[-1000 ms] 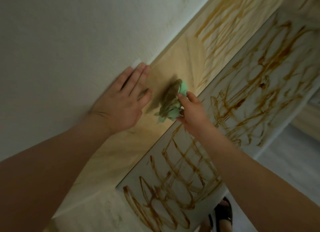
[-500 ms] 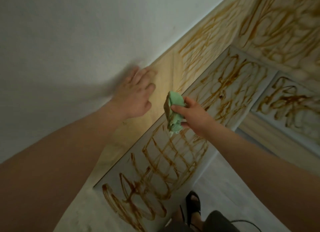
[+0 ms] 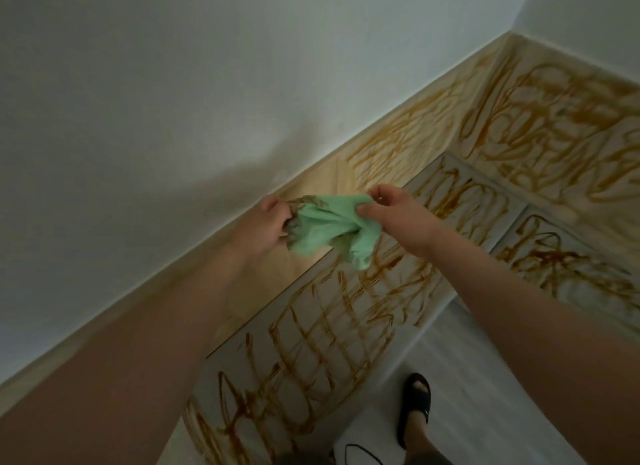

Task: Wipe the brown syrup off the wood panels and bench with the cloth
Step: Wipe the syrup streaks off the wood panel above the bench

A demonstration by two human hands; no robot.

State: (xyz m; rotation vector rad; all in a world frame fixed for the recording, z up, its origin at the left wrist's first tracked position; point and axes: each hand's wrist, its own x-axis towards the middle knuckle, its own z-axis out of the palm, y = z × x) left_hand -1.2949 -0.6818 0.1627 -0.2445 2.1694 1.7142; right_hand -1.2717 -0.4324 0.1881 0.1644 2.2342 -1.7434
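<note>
Head view showed both hands, left (image 3: 273,223) and right (image 3: 398,218), pinching opposite ends of the cloth (image 3: 329,230), which hung limp in the air above the bench (image 3: 273,296). Its left end was brown and soiled, the rest clean, soft green. Refolding should probably put clean fabric outward before tackling the sticky syrup (image 3: 543,256) looping over the smooth panels (image 3: 349,371).

cloth (image 3: 325,229): mint green, smeared brown at its left end
syrup (image 3: 311,346): brown loops, scribbles and a crosshatch grid (darkest at lower left)
wood panels (image 3: 332,177): pale yellow
counter (image 3: 239,346): greyish white
wall (image 3: 173,83): plain white
floor (image 3: 467,378): light grey, faint grain
sandal (image 3: 415,402): black
</note>
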